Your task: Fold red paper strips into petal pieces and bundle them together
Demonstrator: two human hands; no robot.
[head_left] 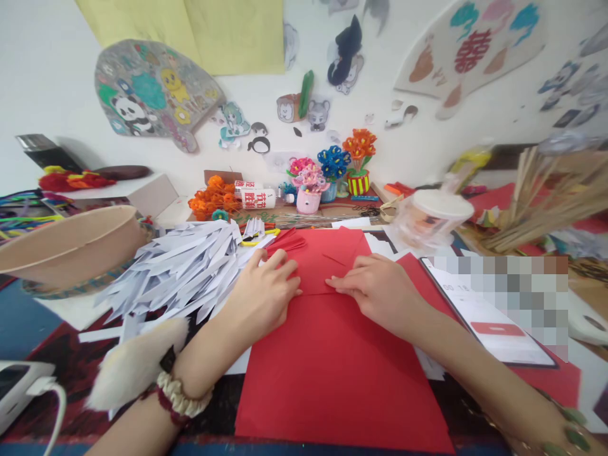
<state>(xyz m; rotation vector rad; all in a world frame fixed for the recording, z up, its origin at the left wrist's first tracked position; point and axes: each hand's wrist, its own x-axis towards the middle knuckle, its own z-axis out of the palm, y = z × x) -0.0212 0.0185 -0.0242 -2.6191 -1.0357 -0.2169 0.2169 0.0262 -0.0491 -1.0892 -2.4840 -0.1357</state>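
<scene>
In the middle lies a large red sheet of paper (342, 373), with a smaller red paper piece (313, 269) on its far part; a straight edge or crease runs between my hands. My left hand (270, 285) has curled fingers on the left side of that smaller piece, thumb close to its near edge. On the right, my right hand (384, 288) pinches the same edge, its fingers pressed together. What lies under the left fingertips is partly hidden. Narrow folded red strips (287, 244) lie just beyond my left hand.
A heap of folded white paper strips (190, 266) lies left, beside a round bowl (71, 244). A phone (479, 304) rests on red paper at right. Yellow-handled scissors (259, 239), flower pots (311, 196) and a lidded plastic cup (434, 218) stand or lie behind.
</scene>
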